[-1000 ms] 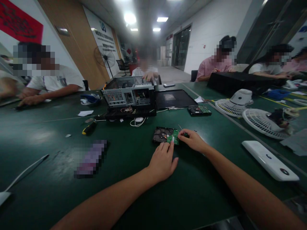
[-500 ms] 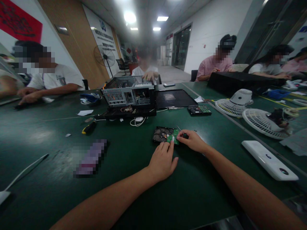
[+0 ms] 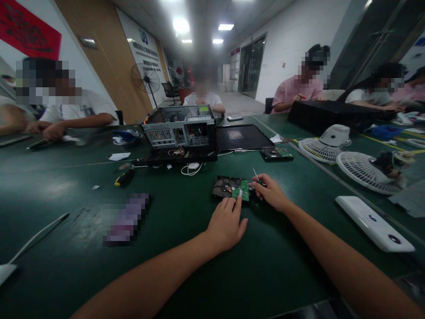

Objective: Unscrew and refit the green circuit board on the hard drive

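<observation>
A hard drive (image 3: 227,186) with a green circuit board (image 3: 245,190) lies flat on the green table (image 3: 186,283). My left hand (image 3: 227,221) rests at its near edge, index fingertip on the board, thumb spread to the right, nothing held. At the drive's right end, my right hand (image 3: 270,192) is closed around a small screwdriver (image 3: 255,173), its thin shaft pointing up and left. Part of the screwdriver's handle is hidden by the fingers.
Beyond the drive stand an opened computer case (image 3: 181,133), a black panel (image 3: 244,136) and a second drive (image 3: 276,153). White fan parts (image 3: 361,170) and a white casing (image 3: 373,223) lie right. A yellow-black screwdriver (image 3: 125,177) lies left. Several people sit around.
My right hand has moved slightly right, off the circuit board, with the screwdriver. My left hand stays on the board. The person opposite has lowered a hand from the computer case.
</observation>
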Tool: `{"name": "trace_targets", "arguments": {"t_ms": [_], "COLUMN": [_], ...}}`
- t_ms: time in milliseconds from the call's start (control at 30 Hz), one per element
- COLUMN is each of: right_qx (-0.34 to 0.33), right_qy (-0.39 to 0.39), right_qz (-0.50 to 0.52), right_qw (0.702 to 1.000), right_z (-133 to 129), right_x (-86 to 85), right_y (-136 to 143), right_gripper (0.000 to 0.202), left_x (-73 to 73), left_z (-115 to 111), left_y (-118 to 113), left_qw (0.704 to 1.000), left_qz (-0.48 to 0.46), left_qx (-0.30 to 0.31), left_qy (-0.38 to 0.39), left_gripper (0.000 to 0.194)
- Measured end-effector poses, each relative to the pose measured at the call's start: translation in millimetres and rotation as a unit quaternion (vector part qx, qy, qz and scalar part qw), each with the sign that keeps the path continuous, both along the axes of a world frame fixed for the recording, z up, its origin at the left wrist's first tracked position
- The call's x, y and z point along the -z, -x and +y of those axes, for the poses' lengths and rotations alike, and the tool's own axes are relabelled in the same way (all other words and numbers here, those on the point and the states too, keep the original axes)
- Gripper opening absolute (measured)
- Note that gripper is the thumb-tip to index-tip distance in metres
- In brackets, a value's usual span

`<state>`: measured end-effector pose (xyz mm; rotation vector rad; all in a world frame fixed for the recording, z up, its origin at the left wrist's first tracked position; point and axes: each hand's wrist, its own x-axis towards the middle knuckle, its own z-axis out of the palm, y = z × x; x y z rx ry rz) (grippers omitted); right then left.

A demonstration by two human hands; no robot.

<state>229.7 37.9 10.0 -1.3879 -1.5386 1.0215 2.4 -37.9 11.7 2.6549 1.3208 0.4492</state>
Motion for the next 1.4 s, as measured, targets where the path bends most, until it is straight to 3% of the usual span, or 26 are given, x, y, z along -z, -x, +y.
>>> {"name": "trace_targets", "arguments": {"t_ms": [200, 500, 700, 833, 933, 1067, 1267, 1400], "right_qx": [-0.034, -0.129, -0.167, -0.164, -0.156, -0.098, -0.011, 0.049], "right_qy": [0.059, 0.194, 0.217, 0.181, 0.143, 0.086, -0.006, -0.098], "right_qz": [0.050, -0.001, 0.013, 0.058, 0.074, 0.030, 0.019, -0.003], "right_qw": [0.996, 0.972, 0.962, 0.968, 0.975, 0.991, 1.000, 0.994], "right_z": [7.6, 31.1, 37.7, 28.4, 20.4, 16.4, 17.8, 15.5], "right_x": [-0.7, -19.6, -26.6, -26.6, -31.6, -38.2, -40.2, -42.9], "right_y": [-5.9, -13.9, -23.8, -26.7, -28.6, -32.1, -26.5, -20.5], "right_gripper": [0.035, 0.024, 0.026, 0.025, 0.042, 0.061, 0.064, 0.049], "left_x": [-2.5, -4.9, -6.2, -6.6, -5.7, -5.4, -7.4, -8.0], "left_z": [-0.3, -1.0, -1.1, -0.8, -0.5, -0.5, -0.5, -0.3], "left_y": [1.1, 1.6, 1.0, 1.0, 1.4, 2.1, 1.8, 1.8], "left_qw": [1.000, 1.000, 1.000, 1.000, 1.000, 1.000, 1.000, 1.000], "left_qz": [0.000, -0.002, 0.003, 0.008, 0.005, -0.003, 0.002, 0.006], "left_qx": [0.002, 0.001, -0.002, 0.000, -0.001, -0.001, -0.002, -0.003], "left_qy": [0.003, 0.011, 0.012, 0.015, 0.015, 0.019, 0.021, 0.020], "left_gripper": [0.072, 0.071, 0.071, 0.071, 0.070, 0.071, 0.071, 0.071]}}
